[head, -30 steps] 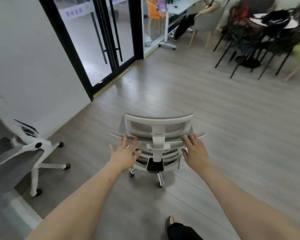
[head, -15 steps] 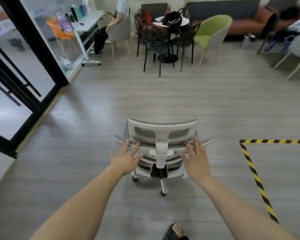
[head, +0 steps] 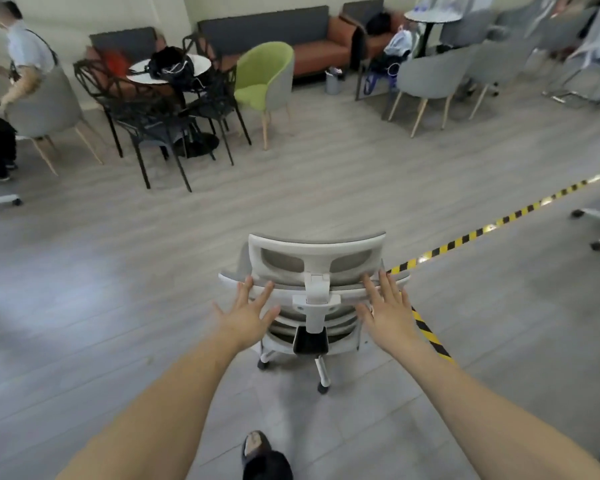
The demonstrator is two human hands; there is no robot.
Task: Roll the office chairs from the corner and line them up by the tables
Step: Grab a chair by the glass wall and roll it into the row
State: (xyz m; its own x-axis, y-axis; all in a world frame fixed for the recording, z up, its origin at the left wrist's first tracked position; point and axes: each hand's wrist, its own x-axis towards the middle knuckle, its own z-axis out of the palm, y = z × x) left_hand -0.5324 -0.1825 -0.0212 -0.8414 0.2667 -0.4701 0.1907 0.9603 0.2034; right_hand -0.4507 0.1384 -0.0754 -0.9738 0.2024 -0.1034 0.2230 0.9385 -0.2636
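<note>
A white mesh-backed office chair (head: 314, 299) stands on the grey plank floor (head: 118, 289), its back toward the camera. The left hand (head: 248, 315) lies flat against the left side of the backrest, fingers spread and uncurled; the right hand (head: 388, 311) presses the right side in the same way, fingers straight, gripping nothing. Yellow-black hazard tape (head: 482, 232) runs along the floor from just right of the chair. Beyond the chair stand a round table (head: 137, 76) and a green chair (head: 265, 77).
</note>
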